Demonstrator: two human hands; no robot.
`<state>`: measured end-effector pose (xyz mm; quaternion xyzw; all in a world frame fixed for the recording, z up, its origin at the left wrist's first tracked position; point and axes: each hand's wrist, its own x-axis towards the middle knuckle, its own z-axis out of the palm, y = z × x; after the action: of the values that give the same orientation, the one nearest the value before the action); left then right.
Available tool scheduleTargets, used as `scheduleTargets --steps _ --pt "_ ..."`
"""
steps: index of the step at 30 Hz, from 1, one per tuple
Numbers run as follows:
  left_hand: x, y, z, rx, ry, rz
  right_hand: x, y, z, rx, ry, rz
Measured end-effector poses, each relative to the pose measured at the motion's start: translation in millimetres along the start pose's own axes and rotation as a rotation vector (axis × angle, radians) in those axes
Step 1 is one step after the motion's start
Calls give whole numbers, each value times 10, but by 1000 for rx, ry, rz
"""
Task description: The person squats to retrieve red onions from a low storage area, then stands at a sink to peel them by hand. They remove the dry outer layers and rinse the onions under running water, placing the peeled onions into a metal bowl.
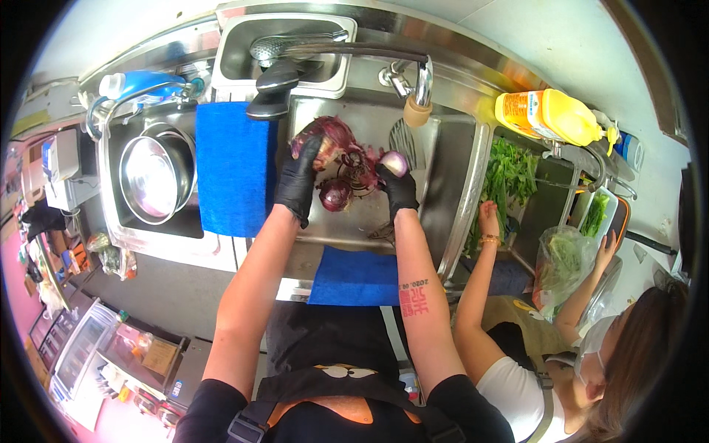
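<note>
Both my hands wear black gloves and work over a stainless steel sink [332, 231]. My left hand [302, 177] grips a large clump of red onion with papery skins [331, 138] at the upper left of the basin. In the fingers of my right hand [400, 185] is a smaller onion [394, 163] with a pale, purple-tinged surface. Between my hands, loose red skins [363, 166] lie around the drain. A whole dark red onion [335, 195] rests just below them.
Blue cloths [235, 166] drape the sink's left rim and front edge. A faucet [422, 83] reaches over the basin from behind. Metal bowls [155, 180] stand left. A yellow jug [554, 117] is behind at right, where a co-worker's hand [488, 219] is beside leafy greens [507, 171].
</note>
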<state>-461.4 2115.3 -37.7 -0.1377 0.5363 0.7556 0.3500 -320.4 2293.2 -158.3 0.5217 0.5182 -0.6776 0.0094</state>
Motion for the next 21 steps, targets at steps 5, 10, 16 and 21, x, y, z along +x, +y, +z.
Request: scheduleTargets --steps 5,10,16,21 --pt "11 -158 36 -545 39 -163 116 -121 -279 -11 125 -47" --pt "-51 -207 -38 -625 -146 -257 70 -310 -315 -414 398 -515" --pt "-169 -176 129 -444 -225 -205 -864 -1051 138 -410 -236 -918" --pt "-251 -176 108 -645 -298 -381 -1114 -1275 356 -460 -389 -866"
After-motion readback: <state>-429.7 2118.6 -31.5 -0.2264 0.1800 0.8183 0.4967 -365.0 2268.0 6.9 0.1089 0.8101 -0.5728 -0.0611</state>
